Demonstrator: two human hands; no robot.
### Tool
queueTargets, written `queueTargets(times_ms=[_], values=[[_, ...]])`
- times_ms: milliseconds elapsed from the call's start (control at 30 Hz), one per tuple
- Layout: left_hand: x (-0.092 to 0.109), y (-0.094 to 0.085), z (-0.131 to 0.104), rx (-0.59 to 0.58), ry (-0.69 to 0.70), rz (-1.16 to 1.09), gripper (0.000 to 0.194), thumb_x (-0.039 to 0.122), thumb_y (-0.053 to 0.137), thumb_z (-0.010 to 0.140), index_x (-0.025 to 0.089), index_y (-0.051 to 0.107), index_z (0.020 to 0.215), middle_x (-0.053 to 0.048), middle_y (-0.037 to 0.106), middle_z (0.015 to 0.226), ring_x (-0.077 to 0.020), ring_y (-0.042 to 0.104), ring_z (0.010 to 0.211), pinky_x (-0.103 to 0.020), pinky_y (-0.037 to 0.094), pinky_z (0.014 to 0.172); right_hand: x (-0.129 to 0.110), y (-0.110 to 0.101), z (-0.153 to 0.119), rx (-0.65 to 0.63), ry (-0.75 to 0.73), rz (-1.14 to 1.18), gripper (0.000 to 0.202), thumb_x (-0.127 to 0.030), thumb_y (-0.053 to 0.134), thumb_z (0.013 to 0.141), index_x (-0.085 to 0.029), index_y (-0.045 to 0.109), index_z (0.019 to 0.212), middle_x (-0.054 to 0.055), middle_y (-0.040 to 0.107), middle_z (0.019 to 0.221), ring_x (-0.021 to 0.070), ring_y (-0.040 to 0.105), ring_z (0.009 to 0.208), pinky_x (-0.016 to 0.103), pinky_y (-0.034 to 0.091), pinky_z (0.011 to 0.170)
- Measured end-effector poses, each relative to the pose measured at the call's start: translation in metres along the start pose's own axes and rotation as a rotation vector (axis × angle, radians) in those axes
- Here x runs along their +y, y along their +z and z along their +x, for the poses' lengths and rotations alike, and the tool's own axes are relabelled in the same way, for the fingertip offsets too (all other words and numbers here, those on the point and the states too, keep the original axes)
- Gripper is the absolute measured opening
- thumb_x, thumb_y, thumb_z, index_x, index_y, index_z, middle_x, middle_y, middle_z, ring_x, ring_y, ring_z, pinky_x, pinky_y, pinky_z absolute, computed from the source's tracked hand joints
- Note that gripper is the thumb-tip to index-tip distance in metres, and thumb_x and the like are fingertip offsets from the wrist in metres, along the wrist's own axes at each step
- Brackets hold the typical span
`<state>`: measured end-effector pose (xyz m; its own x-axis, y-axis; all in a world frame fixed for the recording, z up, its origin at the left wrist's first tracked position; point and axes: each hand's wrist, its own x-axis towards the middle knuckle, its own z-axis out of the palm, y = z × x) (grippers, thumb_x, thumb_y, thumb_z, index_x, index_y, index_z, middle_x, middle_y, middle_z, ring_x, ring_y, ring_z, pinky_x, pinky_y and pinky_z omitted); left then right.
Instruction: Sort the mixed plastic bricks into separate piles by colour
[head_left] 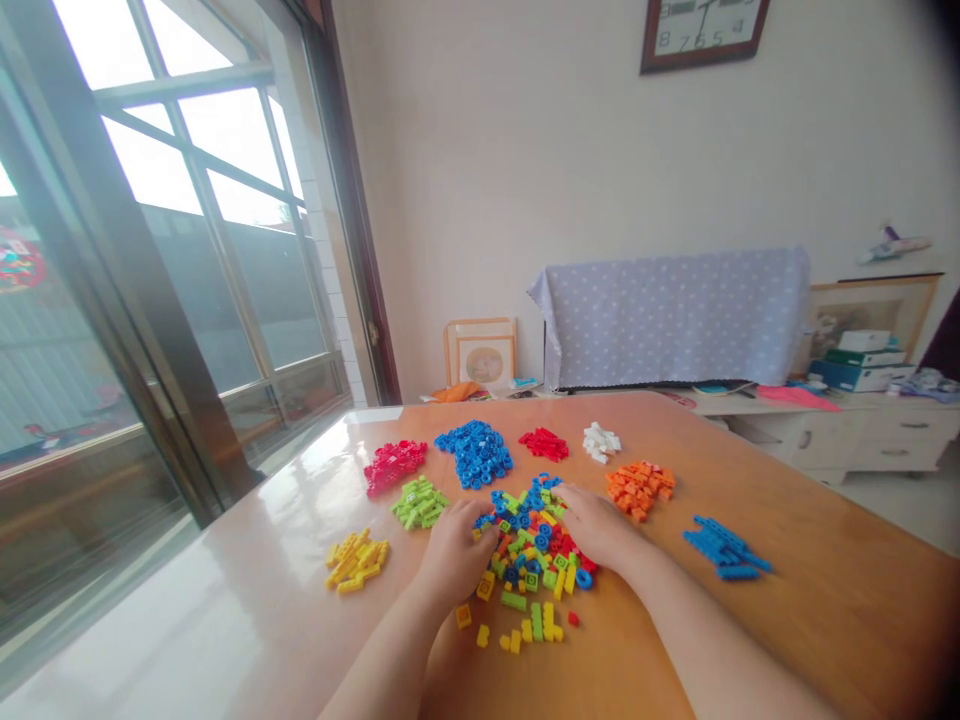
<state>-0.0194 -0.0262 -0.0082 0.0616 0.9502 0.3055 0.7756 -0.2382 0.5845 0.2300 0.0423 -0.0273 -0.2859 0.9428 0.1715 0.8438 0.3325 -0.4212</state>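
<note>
A mixed pile of toy building bricks (529,545) in blue, green, yellow, red and orange lies on the table in front of me. My left hand (461,548) rests at the pile's left edge, its thumb and fingers apart around some bricks. On the far right side of the pile, my right hand (596,525) lies with its fingers stretched over the bricks; its fingertips are partly hidden. Several loose pieces, among them a green brick (537,621) and a small red brick (573,619), lie on the near side.
Sorted heaps ring the pile: yellow (356,560), light green (420,502), pinkish red (395,465), blue round pieces (476,453), red (544,444), white (601,441), orange (640,488) and long blue bricks (724,548). The wooden table (810,640) has a glossy top.
</note>
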Motion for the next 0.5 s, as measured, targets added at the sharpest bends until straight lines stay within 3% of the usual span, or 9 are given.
queueTargets(times_ms=[233,500], values=[[0.003,0.002,-0.007,-0.11,0.149,0.113,0.038,0.044,0.064,0.081,0.032,0.067,0.118,-0.003,0.062,0.129,-0.028,0.054,0.12,-0.038,0.042,0.1,-0.012,-0.003,-0.006,0.04,-0.008,0.154,0.03,-0.027,0.045,0.089,-0.027,0.071,0.106,0.003,0.074,0.106,0.0199,0.065,0.099,0.026,0.046,0.083],[-0.006,0.007,-0.002,-0.125,0.149,0.151,0.024,0.031,0.06,0.084,0.031,0.069,0.106,-0.001,0.064,0.121,-0.024,0.057,0.111,-0.034,0.044,0.093,-0.012,0.001,-0.002,0.03,0.002,0.147,0.025,-0.025,0.049,0.083,-0.026,0.072,0.092,0.001,0.075,0.095,0.0179,0.065,0.089,0.025,0.044,0.078]])
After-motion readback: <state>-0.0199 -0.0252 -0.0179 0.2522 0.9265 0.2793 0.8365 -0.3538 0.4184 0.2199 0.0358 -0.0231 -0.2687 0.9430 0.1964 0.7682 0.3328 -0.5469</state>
